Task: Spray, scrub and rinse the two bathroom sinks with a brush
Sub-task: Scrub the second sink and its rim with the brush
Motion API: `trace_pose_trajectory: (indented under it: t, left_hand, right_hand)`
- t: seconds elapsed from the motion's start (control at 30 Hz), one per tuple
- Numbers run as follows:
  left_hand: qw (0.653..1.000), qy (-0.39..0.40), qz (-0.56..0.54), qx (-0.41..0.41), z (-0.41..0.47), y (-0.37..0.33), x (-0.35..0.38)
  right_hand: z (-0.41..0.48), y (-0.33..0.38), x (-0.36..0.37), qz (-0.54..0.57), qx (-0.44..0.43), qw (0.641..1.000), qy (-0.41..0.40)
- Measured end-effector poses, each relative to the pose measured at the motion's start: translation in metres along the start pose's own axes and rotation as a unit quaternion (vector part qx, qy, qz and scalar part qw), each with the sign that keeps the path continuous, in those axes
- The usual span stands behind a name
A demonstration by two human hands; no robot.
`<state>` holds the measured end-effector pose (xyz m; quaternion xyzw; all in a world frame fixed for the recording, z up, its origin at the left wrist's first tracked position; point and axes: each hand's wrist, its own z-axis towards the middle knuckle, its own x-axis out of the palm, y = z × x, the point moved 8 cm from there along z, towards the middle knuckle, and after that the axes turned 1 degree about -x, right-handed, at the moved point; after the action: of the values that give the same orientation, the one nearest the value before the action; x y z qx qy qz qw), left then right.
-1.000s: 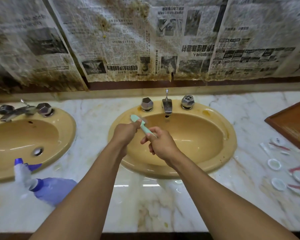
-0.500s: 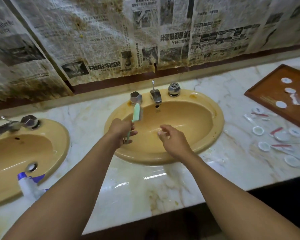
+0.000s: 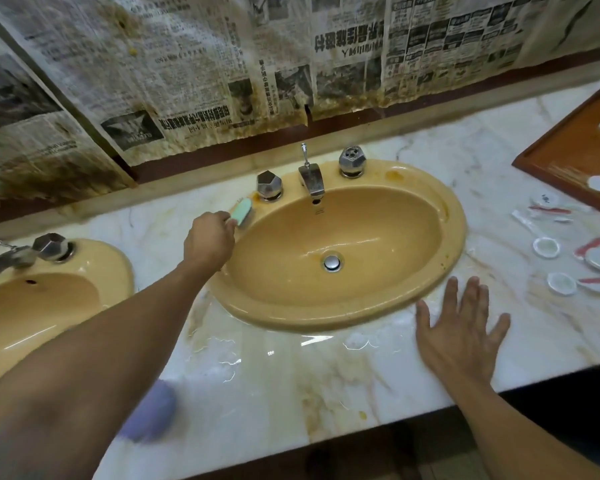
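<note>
Fingers: left hand (image 3: 207, 242) gripped brush (image 3: 242, 211); right hand (image 3: 461, 330) lay splayed on counter (image 3: 257, 375).
Scrubbing: bristles met right sink (image 3: 291, 318) rim beside left tap handle (image 3: 269, 184); short, firm strokes seemed wise.

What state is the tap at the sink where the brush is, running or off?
Off. No stream falls from the spout, and the basin below it holds no pooled water.
</note>
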<state>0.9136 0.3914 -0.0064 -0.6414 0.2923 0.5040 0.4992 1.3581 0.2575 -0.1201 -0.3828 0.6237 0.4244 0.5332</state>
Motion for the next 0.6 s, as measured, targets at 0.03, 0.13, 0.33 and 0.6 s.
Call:
trace_pose_trajectory:
  t: [0.03, 0.13, 0.33, 0.6]
  left_hand:
    - [1.000, 0.008, 0.002, 0.001, 0.006, -0.001, 0.004]
    - [1.000, 0.014, -0.012, 0.010, 0.025, -0.007, 0.014]
    - [0.996, 0.014, -0.074, -0.047, 0.056, -0.015, 0.024]
    - [0.899, -0.001, -0.315, -0.303, 0.041, -0.011, 0.060]
  right_hand:
    - [0.000, 0.000, 0.000, -0.006, -0.001, 1.000, -0.004]
    - [0.001, 0.000, -0.001, -0.012, 0.001, 1.000, -0.011]
    - [0.004, 0.002, -0.001, -0.019, 0.012, 0.999, -0.027]
    - [0.004, 0.004, -0.004, -0.033, 0.013, 0.998, -0.043]
